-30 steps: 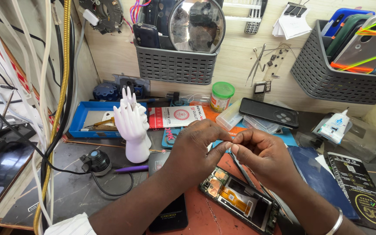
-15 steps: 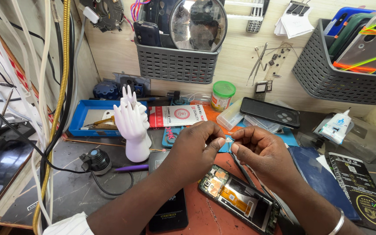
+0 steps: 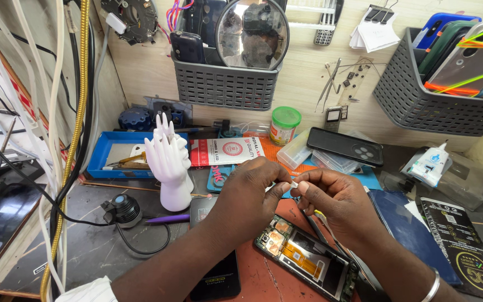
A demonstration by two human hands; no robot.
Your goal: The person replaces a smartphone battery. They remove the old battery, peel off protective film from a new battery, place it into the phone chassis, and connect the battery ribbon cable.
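Two hands pinched on one tiny white part

Left hand (image 3: pixel 250 193) and right hand (image 3: pixel 331 198) fingertips are clamped on the small white piece (image 3: pixel 294 184), directly above the opened phone (image 3: pixel 308 260).

We hold our left hand (image 3: pixel 250 193) and right hand (image 3: pixel 331 198) fingertip to fingertip, pinched shut, forearms entering from seven and five o'clock.

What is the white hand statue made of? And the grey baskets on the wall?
The white hand statue looks like smooth, glossy plastic or ceramic; light glints off its fingers, so I can't tell which. The grey baskets look like matte moulded plastic, with an even grid of small holes in their walls.
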